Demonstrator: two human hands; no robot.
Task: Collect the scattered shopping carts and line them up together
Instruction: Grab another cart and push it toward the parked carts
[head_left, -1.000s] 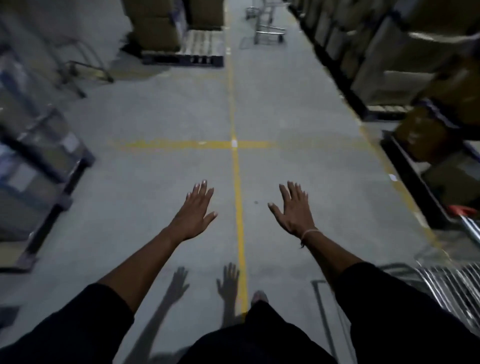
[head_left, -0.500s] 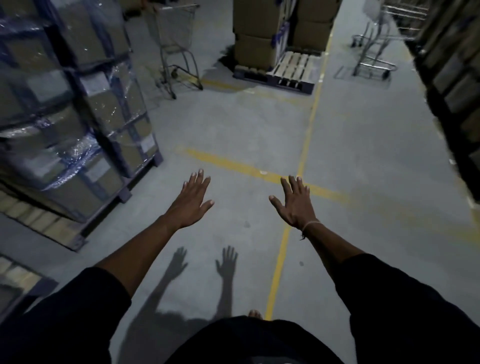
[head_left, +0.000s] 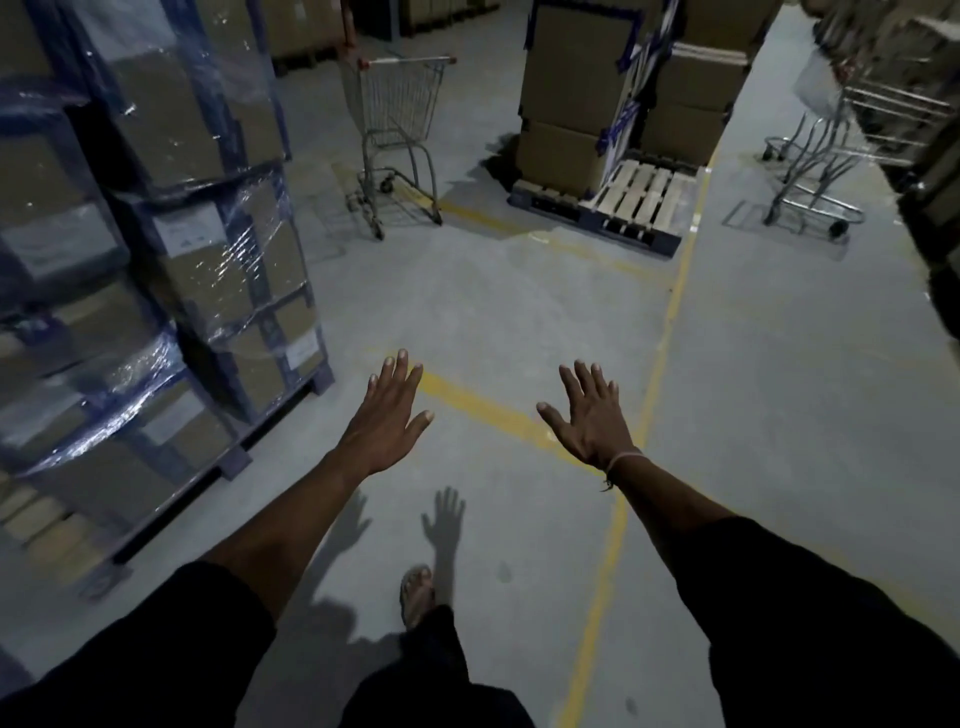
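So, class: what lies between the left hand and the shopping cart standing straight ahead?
In the head view, only bare concrete floor separates the left hand from the shopping cart.

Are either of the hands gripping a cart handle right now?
No. The left hand and the right hand are spread open over the floor, holding nothing.

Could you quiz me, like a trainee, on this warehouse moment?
1. True or false: the left hand grips a cart.
2. Which stands beside the shrink-wrapped pallet? A) single shopping cart B) ladder C) forklift
3. Fill in: the cart cluster stands to the ___ of the cardboard box stack.

Key
1. False; both it and the right hand are spread and empty.
2. A
3. right
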